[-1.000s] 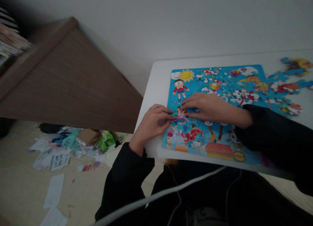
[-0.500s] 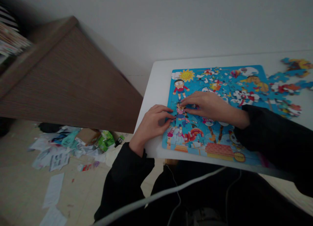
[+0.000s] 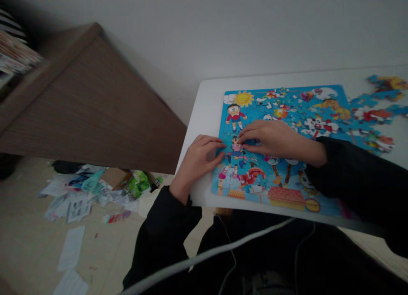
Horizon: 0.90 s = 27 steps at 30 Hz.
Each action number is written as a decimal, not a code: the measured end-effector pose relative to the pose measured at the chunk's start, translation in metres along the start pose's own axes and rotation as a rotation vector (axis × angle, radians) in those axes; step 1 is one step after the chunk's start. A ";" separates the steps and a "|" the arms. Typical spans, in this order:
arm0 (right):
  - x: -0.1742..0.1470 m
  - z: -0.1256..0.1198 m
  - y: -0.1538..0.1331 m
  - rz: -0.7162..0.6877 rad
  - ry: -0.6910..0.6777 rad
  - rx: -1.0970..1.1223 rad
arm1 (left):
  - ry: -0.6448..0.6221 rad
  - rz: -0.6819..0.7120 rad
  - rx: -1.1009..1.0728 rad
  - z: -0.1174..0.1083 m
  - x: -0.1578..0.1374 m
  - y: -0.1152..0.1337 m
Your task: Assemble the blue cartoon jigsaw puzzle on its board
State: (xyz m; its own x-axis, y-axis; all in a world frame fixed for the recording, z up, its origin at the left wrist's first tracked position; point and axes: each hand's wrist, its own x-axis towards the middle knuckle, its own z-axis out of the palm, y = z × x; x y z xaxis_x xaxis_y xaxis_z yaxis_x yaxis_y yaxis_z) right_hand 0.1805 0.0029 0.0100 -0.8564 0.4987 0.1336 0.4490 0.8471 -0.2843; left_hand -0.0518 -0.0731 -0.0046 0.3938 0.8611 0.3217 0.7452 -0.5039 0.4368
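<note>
A blue cartoon jigsaw puzzle (image 3: 306, 201) lies on a white table, partly covered with loose pieces. My right hand (image 3: 270, 137) reaches over its left half, thumb and fingers closed in at the right side of a puzzle piece (image 3: 236, 145) showing a figure in a pink top. The exact grip is partly hidden by the fingers. At the puzzle's left edge, my left hand (image 3: 202, 157) rests with thumb and forefinger apart, fingertips by the blue border and nothing visible between them. Above the figure, a red-shirted character (image 3: 235, 115) and a sun are assembled.
Several loose pieces (image 3: 372, 114) spill over the puzzle's right side onto the table (image 3: 204, 95). A brown wooden cabinet (image 3: 105, 103) stands at left. Papers and wrappers (image 3: 95, 188) litter the floor. A pale cable (image 3: 204, 256) runs across in front of my lap.
The figure with the pink top now shows more plainly and sits straighter. My right fingertips have shifted slightly right off its head; my left fingertips have drawn back slightly left.
</note>
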 end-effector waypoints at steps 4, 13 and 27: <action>-0.001 -0.010 -0.003 0.017 -0.086 -0.035 | 0.017 -0.009 0.050 0.001 0.000 0.000; -0.003 -0.012 -0.002 0.030 -0.106 -0.049 | -0.059 -0.046 0.168 0.003 0.002 0.004; -0.002 -0.010 0.000 0.009 -0.096 -0.029 | 0.047 -0.273 0.203 0.015 0.012 0.008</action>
State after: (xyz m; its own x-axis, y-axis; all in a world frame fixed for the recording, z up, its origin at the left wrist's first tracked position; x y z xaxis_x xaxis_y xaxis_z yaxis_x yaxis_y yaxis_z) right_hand 0.1845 0.0034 0.0193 -0.8723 0.4874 0.0389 0.4625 0.8484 -0.2575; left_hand -0.0332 -0.0657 -0.0098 0.1436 0.9558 0.2566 0.9135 -0.2277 0.3372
